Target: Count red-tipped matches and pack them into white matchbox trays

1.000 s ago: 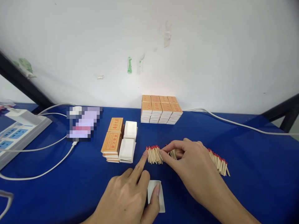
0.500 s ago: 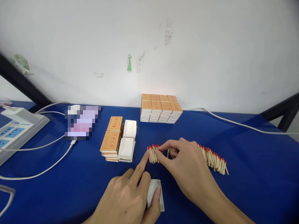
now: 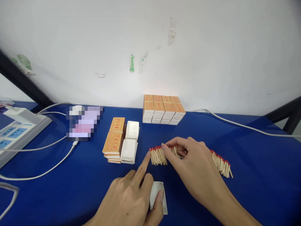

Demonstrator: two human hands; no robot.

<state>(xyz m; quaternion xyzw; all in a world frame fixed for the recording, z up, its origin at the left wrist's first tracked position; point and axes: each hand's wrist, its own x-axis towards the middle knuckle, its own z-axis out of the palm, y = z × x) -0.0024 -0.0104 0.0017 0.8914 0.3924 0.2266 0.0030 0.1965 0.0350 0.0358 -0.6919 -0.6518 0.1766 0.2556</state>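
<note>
A row of red-headed matches (image 3: 158, 156) lies on the blue table. The stretched index finger of my left hand (image 3: 128, 199) touches the row's left end. That hand's thumb lies across a white matchbox tray (image 3: 154, 190), with its other fingers bent and partly hidden. My right hand (image 3: 191, 166) arches over the middle of the row, thumb and index finger pinched together at the match heads. Its palm covers part of the row. Left of the matches, white matchbox trays (image 3: 129, 149) are stacked beside orange matchbox covers (image 3: 113, 142).
A block of stacked matchboxes (image 3: 164, 108) stands against the wall at the back. To the left are a blurred-out phone (image 3: 86, 121) with a charging cable (image 3: 57, 169) and a white power strip (image 3: 21, 130). Another cable (image 3: 237, 126) runs along the back right.
My right hand has moved a little to the right along the row, uncovering more matches at the left end. My left hand stays in place by the tray.
</note>
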